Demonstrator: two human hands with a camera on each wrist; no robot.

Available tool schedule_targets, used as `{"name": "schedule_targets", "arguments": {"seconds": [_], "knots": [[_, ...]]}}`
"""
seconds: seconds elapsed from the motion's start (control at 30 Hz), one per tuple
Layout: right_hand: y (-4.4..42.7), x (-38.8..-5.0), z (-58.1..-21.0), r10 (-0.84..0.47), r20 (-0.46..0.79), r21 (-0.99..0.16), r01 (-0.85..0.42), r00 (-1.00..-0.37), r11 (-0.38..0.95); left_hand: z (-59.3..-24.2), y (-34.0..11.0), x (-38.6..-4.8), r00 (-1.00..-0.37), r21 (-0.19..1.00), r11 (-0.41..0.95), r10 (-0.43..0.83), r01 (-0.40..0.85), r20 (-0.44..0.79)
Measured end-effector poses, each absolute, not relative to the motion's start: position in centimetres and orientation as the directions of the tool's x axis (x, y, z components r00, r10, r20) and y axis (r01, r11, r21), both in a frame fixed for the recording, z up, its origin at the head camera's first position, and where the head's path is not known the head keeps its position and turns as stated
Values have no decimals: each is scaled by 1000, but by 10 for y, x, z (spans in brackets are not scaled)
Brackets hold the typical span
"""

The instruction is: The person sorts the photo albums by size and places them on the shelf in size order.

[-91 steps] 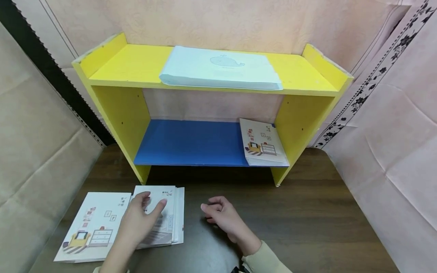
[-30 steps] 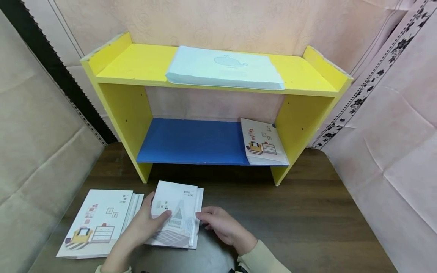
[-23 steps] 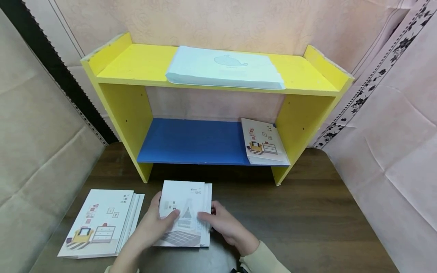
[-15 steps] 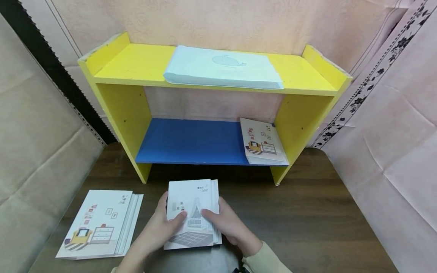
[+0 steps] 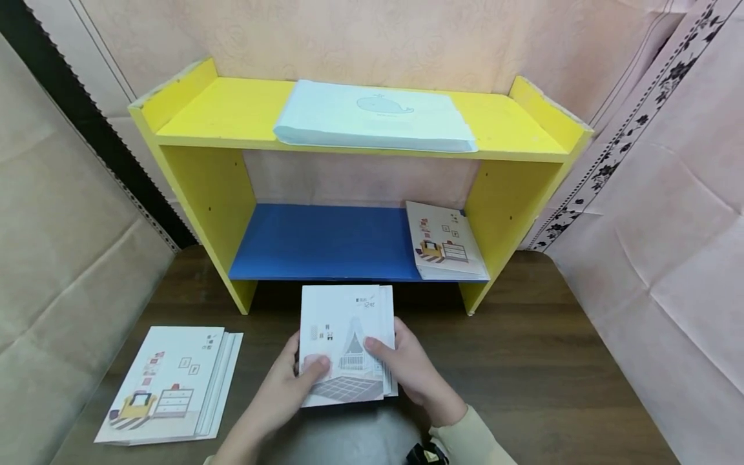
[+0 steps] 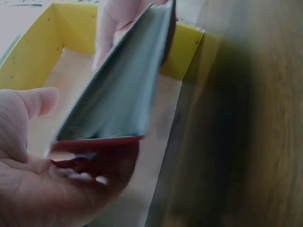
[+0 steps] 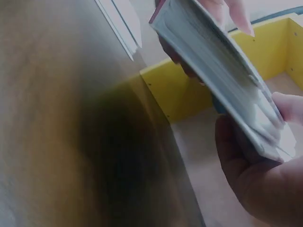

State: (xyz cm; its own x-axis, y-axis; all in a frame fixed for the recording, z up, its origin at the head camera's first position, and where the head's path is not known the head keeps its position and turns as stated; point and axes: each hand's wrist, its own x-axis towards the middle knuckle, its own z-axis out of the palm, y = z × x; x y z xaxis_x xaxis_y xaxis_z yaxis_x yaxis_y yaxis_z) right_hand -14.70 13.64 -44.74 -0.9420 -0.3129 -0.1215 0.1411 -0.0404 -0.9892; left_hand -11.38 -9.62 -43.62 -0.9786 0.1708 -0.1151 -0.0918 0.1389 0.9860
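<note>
A small stack of white books (image 5: 343,316), with a grey tower drawn on the top cover, is held up in front of the shelf by both hands. My left hand (image 5: 287,381) grips its left side, thumb on the cover and fingers hidden underneath. On the opposite side my right hand (image 5: 415,365) grips likewise, its thumb pressing near the tower. Seen edge-on in the left wrist view, the books (image 6: 116,90) are tilted, and their page edges show. The right wrist view shows the held books (image 7: 218,66) slanting between both hands.
A yellow shelf unit (image 5: 203,213) with a blue lower board (image 5: 325,245) stands behind. One pile of white books (image 5: 447,245) leans at that board's right end. A pale blue whale-print packet (image 5: 378,119) lies on top. More white books (image 5: 163,387) lie at the table's left.
My hands have parted the tower-cover books from the pile at left, gripped them from both sides, and moved them right, then forward toward the shelf. The right hand was empty three seconds ago.
</note>
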Motion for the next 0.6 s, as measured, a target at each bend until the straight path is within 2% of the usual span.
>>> {"name": "schedule_targets", "arguments": {"seconds": [0.23,0.47,0.6], "knots": [[152,-153,-442,-327,-103,-988,134,-940,-74,-442,-80,-113,-980,996,71,189,-51,-64],[157,-153,-438,-354,-98,-986,139,-930,-93,-436,-71,-119,-994,998,-48,96,-48,-43],[155,-151,-438,-362,-97,-990,126,-927,-60,-430,-72,-127,-999,998,-49,34,-33,-31]]}}
